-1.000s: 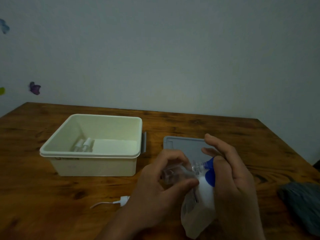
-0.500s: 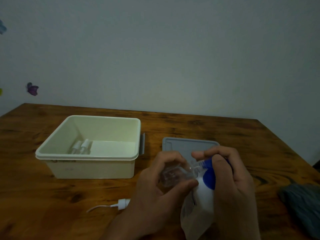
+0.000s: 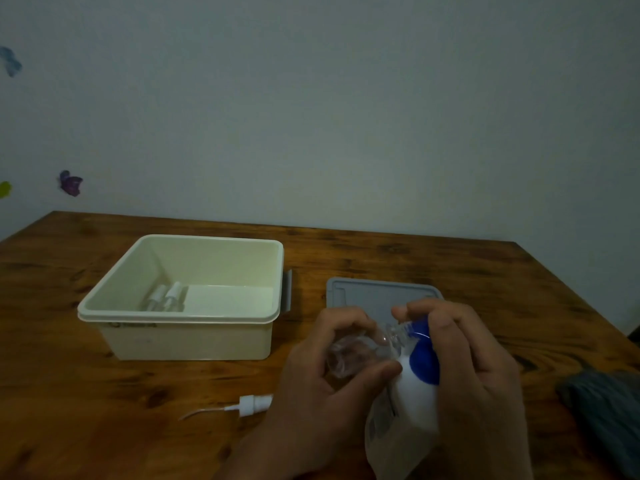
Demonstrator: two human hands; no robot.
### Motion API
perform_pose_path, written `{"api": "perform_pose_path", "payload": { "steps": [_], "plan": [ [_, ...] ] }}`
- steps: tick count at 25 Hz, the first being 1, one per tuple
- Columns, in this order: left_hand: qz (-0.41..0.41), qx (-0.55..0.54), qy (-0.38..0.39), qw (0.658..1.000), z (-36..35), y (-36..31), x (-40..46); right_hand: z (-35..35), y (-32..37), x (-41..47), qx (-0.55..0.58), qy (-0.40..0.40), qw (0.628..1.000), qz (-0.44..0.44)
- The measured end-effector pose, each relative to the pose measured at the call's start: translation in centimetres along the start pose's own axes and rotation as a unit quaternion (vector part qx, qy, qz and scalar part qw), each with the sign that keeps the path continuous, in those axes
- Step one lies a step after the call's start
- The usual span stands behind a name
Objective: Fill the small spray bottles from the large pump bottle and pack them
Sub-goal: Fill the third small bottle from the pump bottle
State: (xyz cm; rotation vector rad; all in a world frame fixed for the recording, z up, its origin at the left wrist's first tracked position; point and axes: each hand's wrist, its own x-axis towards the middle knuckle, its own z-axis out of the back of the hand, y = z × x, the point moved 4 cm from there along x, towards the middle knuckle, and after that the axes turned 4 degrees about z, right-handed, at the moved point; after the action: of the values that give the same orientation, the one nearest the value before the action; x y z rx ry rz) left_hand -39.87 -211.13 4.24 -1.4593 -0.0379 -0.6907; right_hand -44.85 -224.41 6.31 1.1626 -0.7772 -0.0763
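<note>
My left hand grips a small clear spray bottle, tilted so its open neck meets the blue pump head of the large white pump bottle. My right hand wraps the top of the pump bottle, fingers curled over the pump head. The small bottle's white spray cap with its dip tube lies loose on the table to the left of my left hand. Two small capped spray bottles lie inside the cream box at the left.
The box's grey lid lies flat on the table behind my hands. A dark grey cloth sits at the right edge. The table ends at a pale wall with small butterfly stickers on the left.
My right fingers have curled down from a raised, spread pose onto the pump head. The view has shifted slightly; both bottles stay in my hands.
</note>
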Motion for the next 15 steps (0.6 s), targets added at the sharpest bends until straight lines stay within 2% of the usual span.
{"api": "perform_pose_path", "payload": {
  "steps": [6, 12, 15],
  "plan": [
    [0.025, 0.005, -0.002, 1.000, 0.09, 0.60, -0.42, -0.47, -0.67, 0.03, 0.027, 0.022, 0.999, -0.023],
    [0.027, -0.017, 0.000, 1.000, -0.06, 0.24, -0.24, -0.02, -0.40, 0.06, -0.013, -0.004, 1.000, 0.006],
    [0.026, -0.023, 0.006, 0.999, -0.19, 0.16, -0.29, -0.17, 0.01, -0.15, 0.004, -0.008, 1.000, 0.016]
  ]
}}
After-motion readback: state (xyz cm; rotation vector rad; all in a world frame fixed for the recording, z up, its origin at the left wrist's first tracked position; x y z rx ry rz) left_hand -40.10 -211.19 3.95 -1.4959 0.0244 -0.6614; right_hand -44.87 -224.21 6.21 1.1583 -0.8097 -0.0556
